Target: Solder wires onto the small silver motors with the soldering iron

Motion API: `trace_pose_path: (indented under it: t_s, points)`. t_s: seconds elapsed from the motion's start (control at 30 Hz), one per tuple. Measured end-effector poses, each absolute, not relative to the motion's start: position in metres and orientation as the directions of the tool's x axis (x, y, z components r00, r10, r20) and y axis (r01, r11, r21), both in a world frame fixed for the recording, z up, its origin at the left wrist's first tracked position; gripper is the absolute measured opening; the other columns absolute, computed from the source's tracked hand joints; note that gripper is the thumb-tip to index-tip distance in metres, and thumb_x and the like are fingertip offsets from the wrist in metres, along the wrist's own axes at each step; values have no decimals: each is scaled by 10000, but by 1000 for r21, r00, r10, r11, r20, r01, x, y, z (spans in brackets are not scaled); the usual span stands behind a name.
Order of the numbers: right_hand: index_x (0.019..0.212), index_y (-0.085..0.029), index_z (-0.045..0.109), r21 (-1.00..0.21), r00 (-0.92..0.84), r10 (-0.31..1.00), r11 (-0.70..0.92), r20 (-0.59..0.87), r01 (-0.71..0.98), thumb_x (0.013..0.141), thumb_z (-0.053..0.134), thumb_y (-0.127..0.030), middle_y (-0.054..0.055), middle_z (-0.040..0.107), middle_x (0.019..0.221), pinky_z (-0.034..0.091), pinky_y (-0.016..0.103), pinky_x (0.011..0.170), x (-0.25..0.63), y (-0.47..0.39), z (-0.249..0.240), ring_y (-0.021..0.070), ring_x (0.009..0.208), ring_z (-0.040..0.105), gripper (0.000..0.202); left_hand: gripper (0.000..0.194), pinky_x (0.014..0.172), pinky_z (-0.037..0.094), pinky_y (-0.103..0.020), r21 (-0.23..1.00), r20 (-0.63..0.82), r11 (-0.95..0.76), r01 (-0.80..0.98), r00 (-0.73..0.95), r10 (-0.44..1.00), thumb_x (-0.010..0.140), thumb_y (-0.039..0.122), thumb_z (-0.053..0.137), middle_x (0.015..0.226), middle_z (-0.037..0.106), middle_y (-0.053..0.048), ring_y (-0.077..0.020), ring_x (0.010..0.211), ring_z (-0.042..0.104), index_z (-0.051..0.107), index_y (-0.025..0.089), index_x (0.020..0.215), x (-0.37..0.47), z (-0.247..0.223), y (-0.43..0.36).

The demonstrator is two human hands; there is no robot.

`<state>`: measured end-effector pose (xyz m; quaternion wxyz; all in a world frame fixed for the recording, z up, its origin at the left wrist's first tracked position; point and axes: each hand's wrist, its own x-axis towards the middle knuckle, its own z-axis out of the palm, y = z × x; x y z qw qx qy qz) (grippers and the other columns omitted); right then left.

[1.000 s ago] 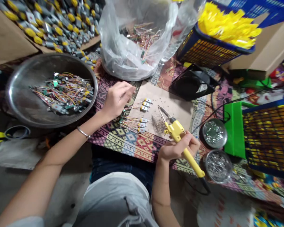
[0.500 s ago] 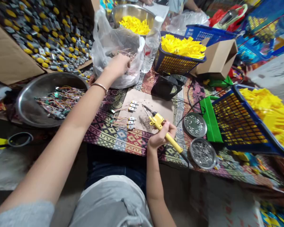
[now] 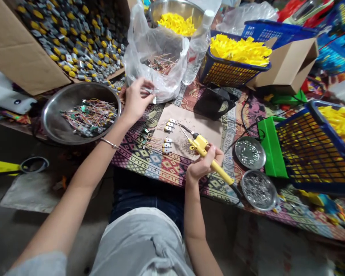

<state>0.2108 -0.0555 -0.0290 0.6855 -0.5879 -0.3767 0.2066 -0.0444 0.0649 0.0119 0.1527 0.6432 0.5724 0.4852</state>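
Observation:
My left hand (image 3: 138,100) is in front of the plastic bag (image 3: 168,82), its fingers closed on a small wired circuit board (image 3: 154,99) whose pale end sticks out below the fingertips. Inside the bag lies a heap of thin-wired parts (image 3: 162,64). My right hand (image 3: 205,163) grips a yellow soldering iron (image 3: 200,145) by its handle, its tip pointing to the upper left over a cardboard sheet (image 3: 189,117). Left of that tip, several small motors (image 3: 167,145) with wires lie in two groups along the sheet's left edge.
A steel bowl (image 3: 50,126) of wired parts stands at left, below a carton (image 3: 25,57) of motors. A black fan (image 3: 214,101) and water bottle (image 3: 194,57) stand behind the sheet. To the right are two small dishes (image 3: 263,205) and a blue basket (image 3: 313,153).
My left hand has come out of the plastic bag toward me, with a small wired circuit board in its fingers. My right hand still holds the soldering iron. The view has shifted slightly.

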Motion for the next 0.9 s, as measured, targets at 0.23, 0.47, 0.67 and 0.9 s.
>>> trace_pose_path:
  t_s: [0.23,0.47,0.67,0.9]
  points:
    - [963,-242,530,-984,723,668,150,174,98,976,532,-575,-13,549,876,480,247,544,206,-53,-25,120,708,586,332,91,890,616,-440,575,594,-269,773,-168,787,883,189,641,987,670,-67,-239,929,658,616,254,941,-43,-35,52]
    - [932,-240,526,-987,756,651,154,72,-38,898,603,-539,-18,523,872,442,232,506,207,-51,-19,100,663,544,311,224,1122,536,-446,571,604,-270,776,-174,778,1005,133,513,1201,707,-69,-269,1214,659,681,280,1002,-39,14,20]
    - [892,-245,549,-988,782,624,119,-1,-96,863,639,-517,-17,535,870,439,220,520,205,-51,-8,100,703,545,288,268,1119,525,-411,631,574,-266,729,-208,792,1009,73,566,1098,760,-23,-208,1115,699,744,266,959,-29,47,2]
    - [887,-255,547,-979,805,593,148,-24,-139,865,636,-494,-4,525,921,465,212,523,205,-31,1,109,774,560,256,132,865,640,-312,955,177,-156,253,-65,982,908,204,743,1018,785,-15,-189,962,767,731,227,1038,-23,21,18]
